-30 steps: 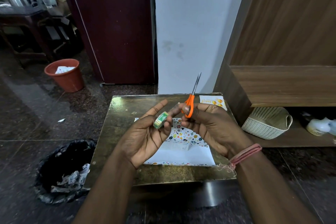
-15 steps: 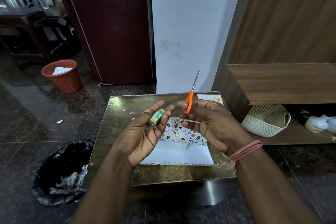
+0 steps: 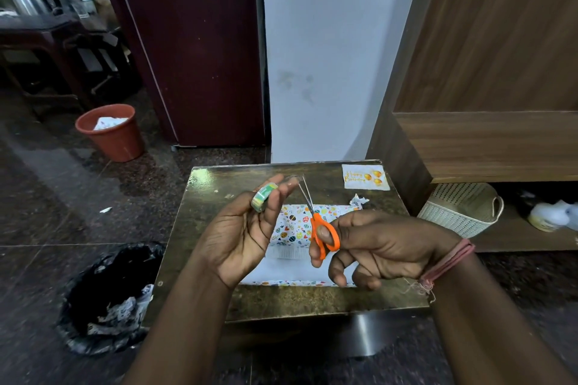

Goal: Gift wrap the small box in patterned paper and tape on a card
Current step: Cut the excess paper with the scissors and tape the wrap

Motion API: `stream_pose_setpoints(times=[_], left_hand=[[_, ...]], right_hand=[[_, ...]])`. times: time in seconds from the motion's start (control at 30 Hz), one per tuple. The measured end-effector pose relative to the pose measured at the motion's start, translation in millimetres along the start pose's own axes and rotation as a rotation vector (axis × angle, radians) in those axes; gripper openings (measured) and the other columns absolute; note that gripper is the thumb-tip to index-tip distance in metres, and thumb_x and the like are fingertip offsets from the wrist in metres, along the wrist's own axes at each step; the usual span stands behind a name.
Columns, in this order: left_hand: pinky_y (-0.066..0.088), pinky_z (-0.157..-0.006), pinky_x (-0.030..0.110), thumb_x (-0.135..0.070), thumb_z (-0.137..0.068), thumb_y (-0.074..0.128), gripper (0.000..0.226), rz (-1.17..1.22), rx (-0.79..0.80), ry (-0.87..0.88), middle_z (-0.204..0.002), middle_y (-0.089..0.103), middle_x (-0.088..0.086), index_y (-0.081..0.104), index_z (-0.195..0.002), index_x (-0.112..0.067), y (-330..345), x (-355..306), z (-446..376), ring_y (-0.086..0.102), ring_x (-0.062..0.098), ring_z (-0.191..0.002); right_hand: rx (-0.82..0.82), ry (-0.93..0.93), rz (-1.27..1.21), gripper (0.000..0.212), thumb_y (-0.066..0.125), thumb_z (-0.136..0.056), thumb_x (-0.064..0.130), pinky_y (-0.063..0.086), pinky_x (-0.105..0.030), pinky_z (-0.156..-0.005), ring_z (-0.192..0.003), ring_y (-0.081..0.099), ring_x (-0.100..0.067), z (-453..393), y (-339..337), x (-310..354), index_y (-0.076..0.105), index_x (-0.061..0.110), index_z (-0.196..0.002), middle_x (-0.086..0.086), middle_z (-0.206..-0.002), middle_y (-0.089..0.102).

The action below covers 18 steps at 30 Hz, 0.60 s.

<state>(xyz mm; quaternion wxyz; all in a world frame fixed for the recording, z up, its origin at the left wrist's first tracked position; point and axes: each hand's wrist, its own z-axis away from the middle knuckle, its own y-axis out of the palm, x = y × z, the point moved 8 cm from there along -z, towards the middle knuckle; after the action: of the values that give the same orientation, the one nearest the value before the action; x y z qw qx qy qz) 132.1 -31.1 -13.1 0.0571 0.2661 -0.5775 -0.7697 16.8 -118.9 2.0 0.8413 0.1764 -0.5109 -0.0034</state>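
With the left hand pinching the tape roll and the right hand gripping the orange scissors above the patterned paper mid-tabletop, the drawn-out strip should be held taut and snipped cleanly.

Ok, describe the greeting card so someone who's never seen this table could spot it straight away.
Find the small dark table in front of the white wall. The card lies flat at its far right corner, beyond the patterned paper. It is the only white rectangle with gold lettering and gold balloons.

"Happy Birthday" on card
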Motion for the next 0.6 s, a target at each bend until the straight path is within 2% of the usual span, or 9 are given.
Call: stream_pose_setpoints(times=[0.13, 0.27, 0.53, 0.6], left_hand=[[0.064, -0.071, 0.028, 0.015, -0.044, 0.096, 0.105, -0.02, -0.01, 0.004, -0.131, 0.061, 0.037, 0.051, -0.139, 0.012, -0.9, 1.0, -0.7, 0.077, 0.029, -0.096], [0.064, -0.074, 0.026, 0.011, -0.049, 0.096, 0.103, -0.048, 0.012, -0.031, -0.139, 0.055, 0.037, 0.05, -0.142, 0.009, -0.3, 5.3, -0.8, 0.077, 0.028, -0.098], [0.064, -0.074, 0.027, 0.013, -0.053, 0.093, 0.102, -0.019, 0.033, -0.024, -0.14, 0.053, 0.038, 0.047, -0.144, 0.009, -0.1, 0.6, -0.3, 0.077, 0.028, -0.098], [0.064, -0.074, 0.027, 0.014, -0.054, 0.092, 0.101, -0.012, 0.041, -0.026, -0.14, 0.053, 0.039, 0.047, -0.144, 0.008, 0.3, 0.3, 0.2, 0.077, 0.028, -0.099]], right_hand=[[0.041, -0.01, 0.022, 0.028, 0.062, -0.094, 0.034, 0.045, -0.02, -0.039, -0.076, 0.059, -0.025, -1.1, 3.4, -0.4, 0.068, 0.007, -0.102, -0.017, -0.111, 0.055], [0.019, -0.023, 0.011, 0.023, 0.058, -0.098, 0.029, 0.042, -0.02, -0.038, -0.072, 0.059, -0.022, -5.1, 2.7, -0.9, 0.065, 0.008, -0.103, -0.013, -0.107, 0.059], [0.047, -0.002, 0.031, 0.023, 0.063, -0.094, 0.033, 0.043, -0.02, -0.038, -0.074, 0.058, -0.022, 2.1, 1.4, -2.2, 0.069, 0.011, -0.1, -0.017, -0.111, 0.054], [0.059, 0.01, 0.023, 0.025, 0.071, -0.09, 0.037, 0.043, -0.02, -0.038, -0.073, 0.059, -0.021, 2.1, 1.4, -4.5, 0.07, 0.014, -0.099, -0.015, -0.11, 0.057]])
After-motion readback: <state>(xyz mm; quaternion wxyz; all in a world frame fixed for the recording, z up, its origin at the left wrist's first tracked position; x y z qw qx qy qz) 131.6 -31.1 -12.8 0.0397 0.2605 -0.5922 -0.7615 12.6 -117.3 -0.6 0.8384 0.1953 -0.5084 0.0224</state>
